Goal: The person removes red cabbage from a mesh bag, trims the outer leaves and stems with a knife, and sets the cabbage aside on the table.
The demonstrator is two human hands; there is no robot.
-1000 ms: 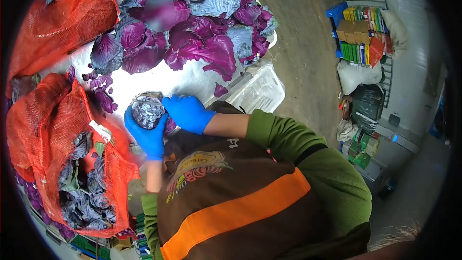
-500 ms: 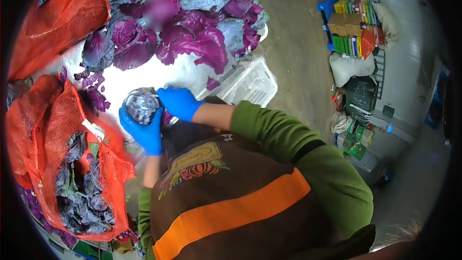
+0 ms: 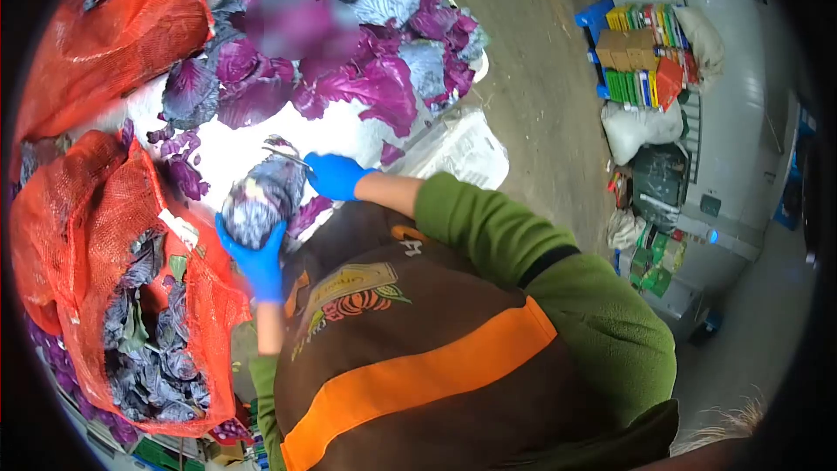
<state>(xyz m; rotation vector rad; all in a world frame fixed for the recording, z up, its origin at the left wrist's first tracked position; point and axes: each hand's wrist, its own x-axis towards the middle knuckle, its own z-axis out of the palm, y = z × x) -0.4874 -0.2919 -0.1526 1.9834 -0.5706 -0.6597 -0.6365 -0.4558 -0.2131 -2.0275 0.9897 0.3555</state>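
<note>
White bench (image 3: pixel 261 153) heaped with loose purple leaves (image 3: pixel 366 78), and an orange net sack (image 3: pixel 200 314) of cabbages beside it. I judge I'm trimming the red cabbage (image 3: pixel 261 196), held above the bench edge. My left hand (image 3: pixel 260 263) cups it from below, fingers wrapped round it. My right hand (image 3: pixel 336 174) is at its top, and I cannot tell its grip. Next calls for steadying the cabbage and stripping an outer leaf.
</note>
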